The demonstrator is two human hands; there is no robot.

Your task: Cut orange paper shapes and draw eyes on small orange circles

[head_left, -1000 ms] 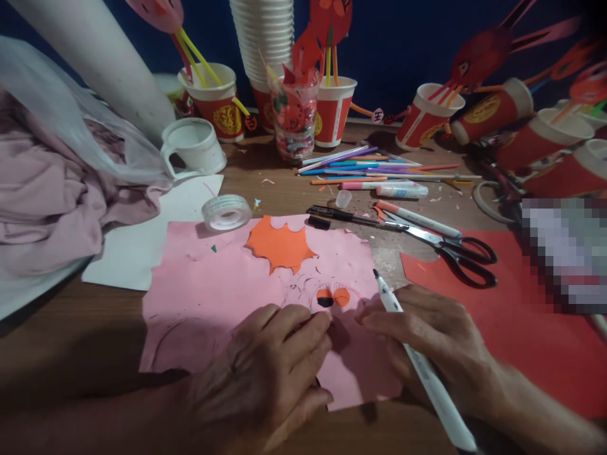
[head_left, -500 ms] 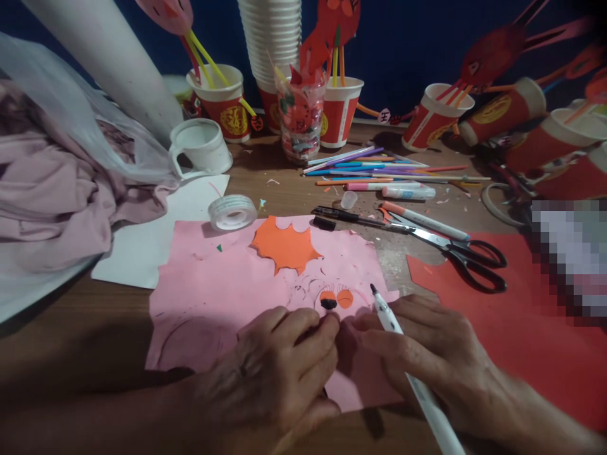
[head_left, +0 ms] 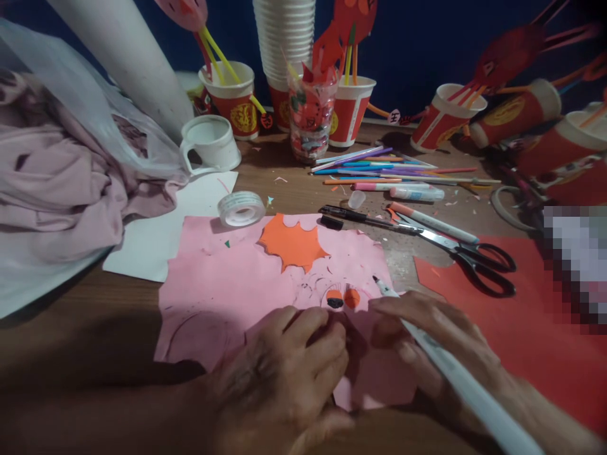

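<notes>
Marker (head_left: pixel 467 374) in the right hand (head_left: pixel 453 323) is white, black-tipped.

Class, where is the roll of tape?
In the head view, the tape roll lies left of the orange cutout, at the far edge of the pink paper.

L hand (head_left: pixel 296 366) on pink paper (head_left: pixel 208 265), R hand (head_left: pixel 439 328) holding uncapped wht marker (head_left: pixel 467 383), w/ scissors (head_left: pixel 462 251) nearby.

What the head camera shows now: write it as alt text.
A person's right hand holds a white marker over pink paper, the left hand lying over it near two orange shapes, one partly black. Scissors and red paper lie at right.
</notes>
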